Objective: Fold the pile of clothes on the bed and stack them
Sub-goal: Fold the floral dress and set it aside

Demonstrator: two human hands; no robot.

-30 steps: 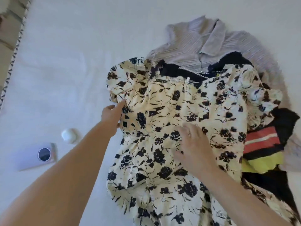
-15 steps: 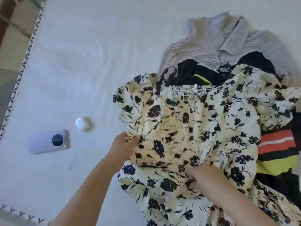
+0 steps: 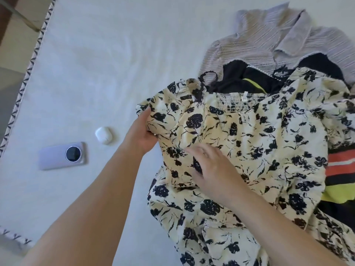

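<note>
A cream cotton dress printed with black flowers (image 3: 259, 150) lies spread over the right half of a white bed sheet (image 3: 96, 64), its long axis running from the near edge to the far side, with the smocked elastic neckline (image 3: 236, 103) pointing far and the skirt trailing toward the viewer. The person's left hand (image 3: 141, 134) is closed on the dress's left edge near the puffed sleeve, fingers curled under the cloth and thumb on top. The right hand (image 3: 213, 166) rests flat on the bodice, fingers spread and holding nothing, slightly blurred at the tips.

Under the dress, at its far and right sides, lies the remainder of the pile: a black garment with a lime-yellow stripe (image 3: 249, 81), beyond it a pale grey ribbed collared top (image 3: 278, 41), and at the right edge a striped piece in coral, black and lime (image 3: 340, 169). The dress overlaps all three.

Well apart to the left, on bare sheet, sit a small white earbud case (image 3: 103, 134) and, just beside it, a lavender phone lying face down with a round camera ring (image 3: 62, 155). A patterned trim (image 3: 25, 81) borders the bed at far left.
</note>
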